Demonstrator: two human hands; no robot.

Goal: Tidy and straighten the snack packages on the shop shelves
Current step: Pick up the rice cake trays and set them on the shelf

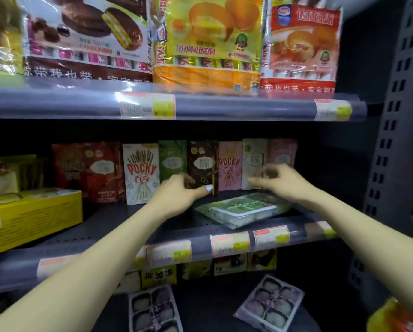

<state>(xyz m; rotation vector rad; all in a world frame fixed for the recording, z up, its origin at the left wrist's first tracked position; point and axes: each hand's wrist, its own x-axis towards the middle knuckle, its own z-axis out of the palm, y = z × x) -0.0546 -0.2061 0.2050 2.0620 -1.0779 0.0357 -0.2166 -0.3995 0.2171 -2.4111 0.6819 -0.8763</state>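
You are facing a dark grey metal shelving unit. The upper shelf (224, 109) runs across your view, its front edge a rounded rail under a clear plastic strip, with price labels (148, 108) in orange and yellow set in it. The middle shelf (133, 226) below slopes down to your left and has a perforated deck and the same labelled rail. To your right stands a perforated upright post (392, 140) with rows of slots. The back of the unit is in deep shadow; light falls brightest on the top level.
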